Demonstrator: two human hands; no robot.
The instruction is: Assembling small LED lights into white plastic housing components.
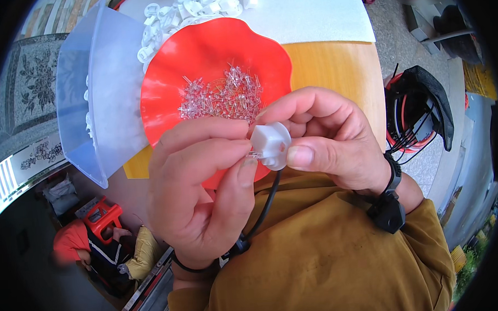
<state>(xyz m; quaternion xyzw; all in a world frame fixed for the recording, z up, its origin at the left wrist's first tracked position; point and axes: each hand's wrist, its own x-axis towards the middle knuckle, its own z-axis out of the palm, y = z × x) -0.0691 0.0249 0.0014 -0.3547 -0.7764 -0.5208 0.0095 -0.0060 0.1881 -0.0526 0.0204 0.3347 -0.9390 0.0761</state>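
My right hand pinches a small white plastic part with a round flange and a boxy body, between thumb and fingers. Close against it, my left hand closes thumb and forefinger on a tiny clear LED with thin wire legs. The LED is right at the side of the white part; whether it sits inside cannot be made out. Just beyond both hands is a red wavy-rimmed bowl. In it lies a heap of loose clear LEDs, partly hidden by my fingers.
Many similar white parts are piled behind the bowl. A translucent plastic bin leans at the left, with white parts showing through. The wooden tabletop carries a white sheet. At right stands a black mesh bag; a person is lower left.
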